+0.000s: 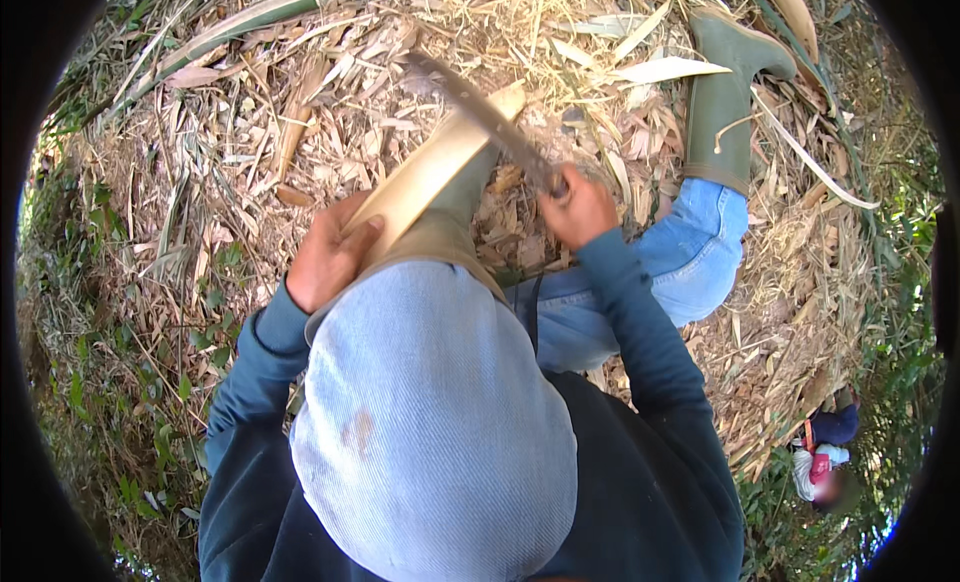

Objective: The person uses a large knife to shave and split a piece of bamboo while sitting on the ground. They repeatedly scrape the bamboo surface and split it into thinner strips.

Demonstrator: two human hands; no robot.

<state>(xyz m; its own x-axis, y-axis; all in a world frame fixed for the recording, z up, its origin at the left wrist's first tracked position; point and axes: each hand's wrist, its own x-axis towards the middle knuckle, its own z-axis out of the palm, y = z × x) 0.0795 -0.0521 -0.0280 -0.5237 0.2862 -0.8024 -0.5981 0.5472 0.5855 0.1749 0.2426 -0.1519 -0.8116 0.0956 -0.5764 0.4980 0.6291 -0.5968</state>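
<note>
clamps the fingers of the left hand (330, 247) on a pale strip (430, 172), slanting it above the left boot (466, 190). wraps the fingers of the right hand (582, 210) around a long dark knife (495, 125), holding it across the strip's far part; cannot tell if touching. rests the right boot (718, 112) farther out, amid dry scraps (345, 117).
</note>
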